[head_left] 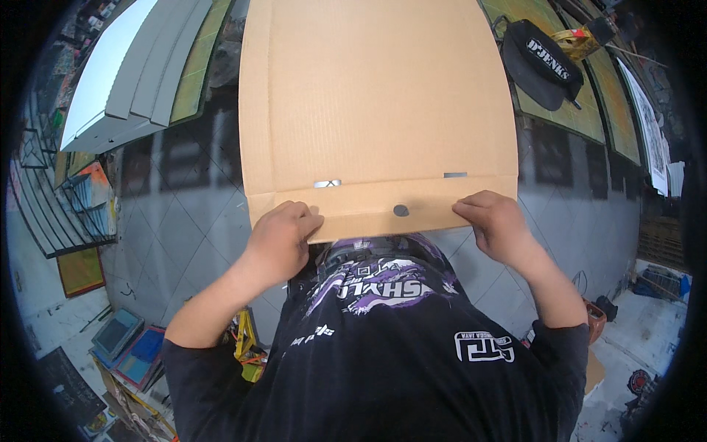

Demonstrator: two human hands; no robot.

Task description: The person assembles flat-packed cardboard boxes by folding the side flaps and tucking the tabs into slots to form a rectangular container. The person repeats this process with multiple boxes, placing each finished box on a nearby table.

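Flat cardboard sheet (379, 96), unfolded. Left hand (280, 239), right hand (495, 219): fingers curled, pinching folded near-edge flap (390, 210).

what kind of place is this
Probably a small workshop or packing area. Both hands, left hand and right hand, fold a flat cardboard sheet on a steel worktable; framed screens lie on the floor.

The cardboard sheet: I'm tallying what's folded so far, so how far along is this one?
Early. Done: little; the cardboard sheet lies mostly flat on the grey table, its side creases unfolded. In hand: the left hand and right hand press the near flap, bent along the crease by two slots. Left: the side panels and far end show no folding yet.
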